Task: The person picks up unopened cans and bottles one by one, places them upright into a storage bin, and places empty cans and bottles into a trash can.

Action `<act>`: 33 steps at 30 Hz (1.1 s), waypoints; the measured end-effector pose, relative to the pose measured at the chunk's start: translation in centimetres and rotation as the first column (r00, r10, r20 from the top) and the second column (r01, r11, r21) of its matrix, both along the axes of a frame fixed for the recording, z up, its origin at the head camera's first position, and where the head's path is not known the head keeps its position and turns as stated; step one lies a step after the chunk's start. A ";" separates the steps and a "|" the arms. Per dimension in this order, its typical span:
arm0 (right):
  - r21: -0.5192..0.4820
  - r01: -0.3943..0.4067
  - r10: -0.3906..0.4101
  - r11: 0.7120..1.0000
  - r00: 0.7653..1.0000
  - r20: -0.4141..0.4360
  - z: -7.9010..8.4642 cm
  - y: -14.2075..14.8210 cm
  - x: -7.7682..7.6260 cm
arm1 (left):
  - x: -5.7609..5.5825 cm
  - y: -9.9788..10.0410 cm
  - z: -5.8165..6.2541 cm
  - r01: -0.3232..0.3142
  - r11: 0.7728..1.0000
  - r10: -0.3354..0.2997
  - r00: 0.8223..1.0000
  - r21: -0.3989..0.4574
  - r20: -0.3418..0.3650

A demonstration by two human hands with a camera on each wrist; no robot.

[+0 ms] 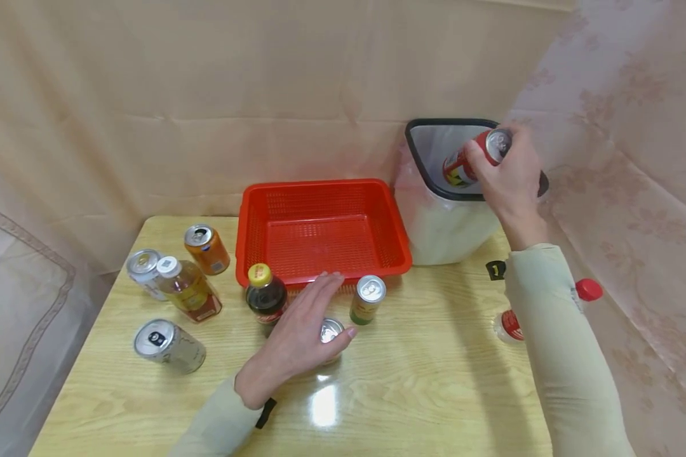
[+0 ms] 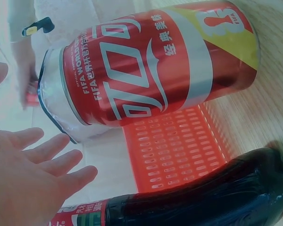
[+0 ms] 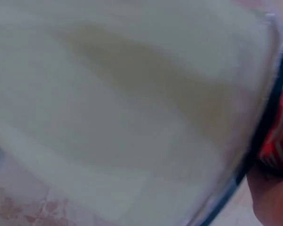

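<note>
Glossy metal red can [image 1: 460, 166]; shiny plastic basket [image 1: 317, 238]; glossy wood-grained tabletop [image 1: 411, 362]; smooth plastic bin [image 1: 443, 231]; creased cloth-like curtain [image 1: 263, 70]

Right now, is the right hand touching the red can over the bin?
Touching. The head view shows it plainly: the right hand grips the red can near its top end.

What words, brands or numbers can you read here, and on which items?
"FIFA WORLD", then cut off: red can near the left hand
"FIFA": that can's emblem
"经典美味": same can
"可口可", stylised, rest turned away: same can
Too small or blurred: dark bottle, amber bottle, can in the right hand, all other labels
</note>
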State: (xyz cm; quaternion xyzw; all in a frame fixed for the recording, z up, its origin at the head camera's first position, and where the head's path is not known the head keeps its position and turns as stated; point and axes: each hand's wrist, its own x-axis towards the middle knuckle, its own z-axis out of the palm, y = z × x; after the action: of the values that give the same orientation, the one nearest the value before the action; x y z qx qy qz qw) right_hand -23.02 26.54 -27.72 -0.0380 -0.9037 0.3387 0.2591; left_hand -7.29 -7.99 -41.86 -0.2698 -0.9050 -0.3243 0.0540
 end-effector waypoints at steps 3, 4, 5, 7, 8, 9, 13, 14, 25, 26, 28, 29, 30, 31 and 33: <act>0.107 -0.039 0.027 0.994 0.993 0.115 -0.5 0.0 -0.9 | 0.1 -0.1 0.0 -0.001 1.000 0.001 1.000 0.002 0.002; 0.131 -0.054 0.035 0.990 0.989 0.143 -0.7 0.0 -1.2 | 0.1 -0.1 0.0 -0.001 1.000 0.001 1.000 0.004 0.001; 0.152 -0.067 0.042 0.986 0.986 0.160 -0.7 0.1 -1.3 | 0.1 -0.1 0.0 -0.001 1.000 0.001 1.000 0.005 0.000; 0.180 -0.097 0.060 0.979 0.978 0.199 -0.7 0.1 -1.6 | 0.1 -0.1 0.0 -0.001 1.000 0.001 1.000 0.006 -0.002; 0.188 -0.111 0.070 0.976 0.974 0.213 -0.7 0.2 -1.7 | 0.2 -0.1 0.1 0.000 1.000 0.000 1.000 0.007 -0.004; 0.189 -0.123 0.078 0.974 0.970 0.230 -0.6 0.2 -1.8 | 0.2 -0.1 0.1 0.002 1.000 -0.002 1.000 0.008 -0.006; 0.189 -0.154 0.103 0.970 0.962 0.253 -0.5 0.6 -1.7 | 0.3 -0.2 0.7 0.018 1.000 -0.018 1.000 0.024 -0.025; 0.187 -0.153 0.105 0.970 0.964 0.244 -0.5 0.7 -1.5 | 0.4 -0.3 0.9 0.026 0.999 -0.025 0.999 0.033 -0.037; 0.167 -0.040 0.036 0.985 0.999 0.031 -1.3 3.1 2.5 | 1.5 -3.5 5.6 0.173 0.968 -0.103 0.933 0.179 -0.344; 0.168 -0.031 0.027 0.985 0.999 0.024 -1.3 3.4 2.7 | 1.5 -3.9 5.9 0.181 0.963 -0.091 0.915 0.198 -0.393; 0.176 -0.011 0.011 0.984 1.000 0.006 -1.2 4.0 3.0 | 1.4 -4.8 6.5 0.197 0.949 -0.059 0.877 0.245 -0.477; 0.180 0.001 -0.002 0.984 1.000 0.008 -1.1 4.3 3.2 | 1.4 -5.2 6.8 0.201 0.944 -0.041 0.858 0.262 -0.512; 0.185 0.011 -0.014 0.983 1.000 0.012 -1.1 4.6 3.3 | 1.3 -5.7 7.1 0.203 0.938 -0.019 0.840 0.280 -0.543; 0.191 0.021 -0.025 0.981 1.000 0.018 -1.1 4.9 3.4 | 1.3 -6.3 7.3 0.200 0.934 0.001 0.829 0.297 -0.559; 0.207 0.036 -0.044 0.978 0.998 0.034 -1.1 5.4 3.6 | 1.2 -7.4 7.6 0.181 0.928 0.046 0.811 0.325 -0.583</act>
State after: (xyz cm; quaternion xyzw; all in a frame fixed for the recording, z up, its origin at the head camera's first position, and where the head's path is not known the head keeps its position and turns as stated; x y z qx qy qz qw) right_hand -19.46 31.93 -28.82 -0.0357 -0.9378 0.2370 0.2511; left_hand -6.09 -15.35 -34.26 -0.3734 -0.7583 -0.3906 0.3648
